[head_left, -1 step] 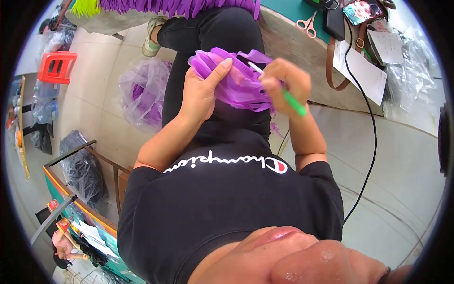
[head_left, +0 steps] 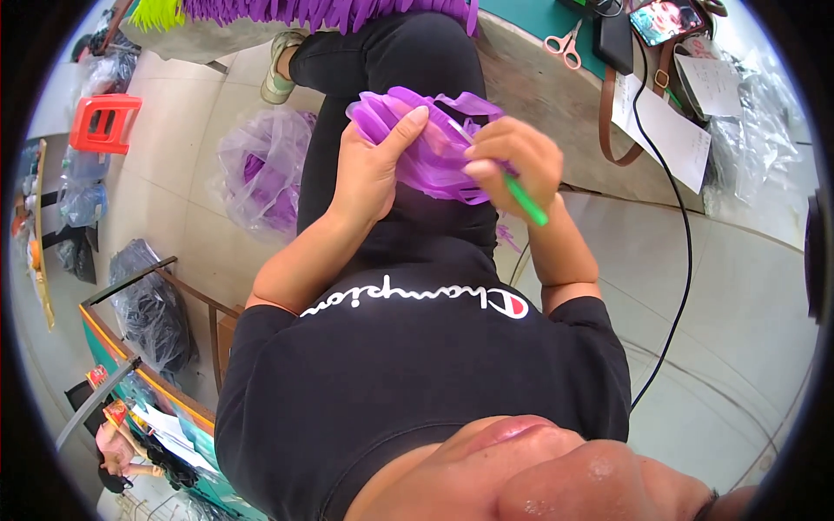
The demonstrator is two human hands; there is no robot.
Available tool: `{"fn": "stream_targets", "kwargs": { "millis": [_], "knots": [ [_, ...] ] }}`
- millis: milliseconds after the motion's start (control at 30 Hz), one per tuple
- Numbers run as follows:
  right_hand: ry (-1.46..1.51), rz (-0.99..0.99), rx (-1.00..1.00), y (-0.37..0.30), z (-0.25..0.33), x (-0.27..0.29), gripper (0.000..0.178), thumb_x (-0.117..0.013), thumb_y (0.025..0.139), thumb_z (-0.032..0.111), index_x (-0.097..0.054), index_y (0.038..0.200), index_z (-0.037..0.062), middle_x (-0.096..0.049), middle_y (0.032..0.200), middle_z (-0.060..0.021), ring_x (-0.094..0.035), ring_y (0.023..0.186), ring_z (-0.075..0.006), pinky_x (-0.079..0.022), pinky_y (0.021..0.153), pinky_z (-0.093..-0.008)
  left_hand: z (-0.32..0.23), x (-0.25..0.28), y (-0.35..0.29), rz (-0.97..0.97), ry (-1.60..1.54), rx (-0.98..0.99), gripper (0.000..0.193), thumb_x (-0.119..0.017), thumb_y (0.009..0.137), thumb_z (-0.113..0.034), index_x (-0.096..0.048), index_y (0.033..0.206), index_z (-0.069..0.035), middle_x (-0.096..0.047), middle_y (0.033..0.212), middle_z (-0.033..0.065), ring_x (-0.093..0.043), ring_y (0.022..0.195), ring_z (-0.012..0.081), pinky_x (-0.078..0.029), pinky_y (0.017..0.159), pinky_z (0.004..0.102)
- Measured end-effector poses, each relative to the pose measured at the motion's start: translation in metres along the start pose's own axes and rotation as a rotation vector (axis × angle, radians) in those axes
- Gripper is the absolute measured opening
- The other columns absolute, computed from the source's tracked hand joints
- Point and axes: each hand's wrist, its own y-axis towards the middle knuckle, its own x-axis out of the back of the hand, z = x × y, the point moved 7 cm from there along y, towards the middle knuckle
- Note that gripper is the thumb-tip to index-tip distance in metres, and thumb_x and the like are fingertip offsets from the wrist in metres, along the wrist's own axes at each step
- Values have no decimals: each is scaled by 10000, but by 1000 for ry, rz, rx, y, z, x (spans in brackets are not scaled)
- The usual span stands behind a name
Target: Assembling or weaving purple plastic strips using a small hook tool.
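Observation:
Above my lap, my left hand (head_left: 375, 169) is closed on a bunch of soft, translucent purple strips (head_left: 424, 161), its thumb pressed on top. My right hand (head_left: 521, 159), at the right side of the bunch, is wrapped round a slim green-handled tool (head_left: 527, 201). The tool's thin pale tip points up and left against the purple strips, and the green end sticks out below my fist. What kind of blade or point it has is too small to tell. Some strips loop loosely beyond my right fingers.
A clear bag with purple pieces (head_left: 261, 178) lies on the floor at left. Purple fringe (head_left: 347, 12) hangs over the table edge ahead. Pink-handled scissors (head_left: 566, 45), a phone (head_left: 667, 21) and a brown strap (head_left: 608, 130) are at far right. A black cable (head_left: 682, 260) runs down the right.
My right hand has shifted slightly left and down, bringing the tool closer to the purple strips. My left hand stays in place.

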Motion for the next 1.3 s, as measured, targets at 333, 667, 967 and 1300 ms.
{"fn": "stream_targets", "kwargs": {
  "millis": [333,667,967,1300],
  "knots": [
    [-92,29,54,-11,5,-11,219,-759,741,162,-610,747,2,-600,706,-91,-596,599,-205,-474,526,-278,-1,-1,-4,-15,78,-57,118,-655,893,-129,-632,888,-13,-662,804,44,-621,715,100,-496,682,243],
    [-144,43,15,-8,4,-14,186,-754,732,111,-599,719,10,-582,677,-81,-575,574,-201,-458,509,-282,-3,0,-3,-7,134,-90,115,-656,890,-122,-633,898,-10,-666,786,40,-621,703,91,-492,671,233],
    [119,114,-662,-18,-32,2,352,-622,901,148,-490,603,13,-499,549,-68,-454,472,-144,-371,457,-295,-4,9,-6,-111,262,-182,104,-667,882,-118,-628,861,-25,-654,778,18,-601,684,86,-470,664,225],
    [247,62,-609,-7,-41,-16,333,-698,810,25,-381,714,54,-510,679,-29,-480,665,-70,-434,609,-244,-8,-8,-10,-17,264,-237,195,-665,868,-55,-615,1047,4,-642,889,30,-599,775,92,-470,758,230]
  ]
}}
